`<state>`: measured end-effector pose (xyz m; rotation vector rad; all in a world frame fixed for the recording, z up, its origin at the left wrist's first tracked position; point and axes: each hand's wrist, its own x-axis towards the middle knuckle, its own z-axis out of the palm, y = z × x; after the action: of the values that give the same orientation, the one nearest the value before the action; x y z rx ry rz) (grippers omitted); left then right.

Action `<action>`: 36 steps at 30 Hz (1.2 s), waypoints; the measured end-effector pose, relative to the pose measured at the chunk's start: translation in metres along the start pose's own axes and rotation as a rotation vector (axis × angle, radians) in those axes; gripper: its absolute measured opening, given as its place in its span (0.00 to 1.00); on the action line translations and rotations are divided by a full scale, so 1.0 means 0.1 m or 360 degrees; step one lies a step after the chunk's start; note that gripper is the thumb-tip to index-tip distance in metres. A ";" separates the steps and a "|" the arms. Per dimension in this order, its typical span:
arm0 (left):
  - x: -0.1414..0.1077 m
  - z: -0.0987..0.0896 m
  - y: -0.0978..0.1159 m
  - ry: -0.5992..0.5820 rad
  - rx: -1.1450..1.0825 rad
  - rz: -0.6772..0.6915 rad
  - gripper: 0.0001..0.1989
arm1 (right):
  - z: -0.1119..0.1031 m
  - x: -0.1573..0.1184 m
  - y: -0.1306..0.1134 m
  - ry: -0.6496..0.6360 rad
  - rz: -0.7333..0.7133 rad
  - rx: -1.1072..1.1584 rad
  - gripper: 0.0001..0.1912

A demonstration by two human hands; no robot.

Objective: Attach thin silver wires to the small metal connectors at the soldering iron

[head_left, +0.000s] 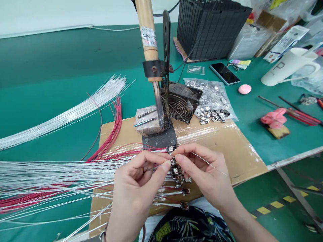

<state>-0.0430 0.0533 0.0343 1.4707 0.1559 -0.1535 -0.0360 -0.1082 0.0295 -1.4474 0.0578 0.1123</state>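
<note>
Left hand (133, 188): bare, thumb and forefinger pinched together on what appears to be a fine wire (154, 166), its end too small to make out. Right hand (207, 174): bare, thumb and forefinger closed in a narrow pinch, a thin pale strand (207, 162) trailing back over the palm. Fingertips of both meet almost tip to tip, presumably to steady very small parts; whether these touch each other, one cannot tell.

Connectors, small, several (186, 191): beneath and beside the fingers on a brown cardboard sheet (217, 137), heads to the person's right, probably lined up for easy reach. Bodies boxy, silvery and dark, shiny; the upper ones partly hidden by the hands. White wires (37, 174) and red wires (113, 124) trail from them leftward, fine and straight in the white, curving in the red, likely kept to one side so the working end is free.

Soldering iron (147, 30), wooden handle, labelled: clamped upright in a black stand (167, 43), tip down, apparently to leave both hands free. Beside the tip, a worn pale block (151, 129) bearing two slim metal pieces (145, 122).

Fan (180, 106), dark, dusty, spiral grille: just behind the iron, perhaps for fumes. Clear bag (212, 89): more metal pieces, some loose at its mouth. Loose bundle of white strands (88, 106): on the green tabletop (50, 67).
</note>
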 end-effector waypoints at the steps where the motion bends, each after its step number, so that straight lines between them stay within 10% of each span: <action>1: 0.00 0.00 0.00 0.0000 0.0001 0.0001 0.04 | 0.00 0.00 0.00 0.0001 0.0002 -0.0003 0.03; 29: 0.04 0.02 0.06 0.0044 0.0113 -0.0034 0.04 | 0.02 0.00 0.03 0.0146 -0.0012 0.0046 0.03; 36: 0.05 0.00 0.02 0.0109 0.0091 -0.0036 0.03 | 0.00 -0.04 0.10 0.0160 -0.0397 -0.0436 0.04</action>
<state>-0.0378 0.0536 0.0356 1.5321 0.2254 -0.1264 -0.0409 -0.1069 0.0197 -1.7209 -0.0583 -0.1632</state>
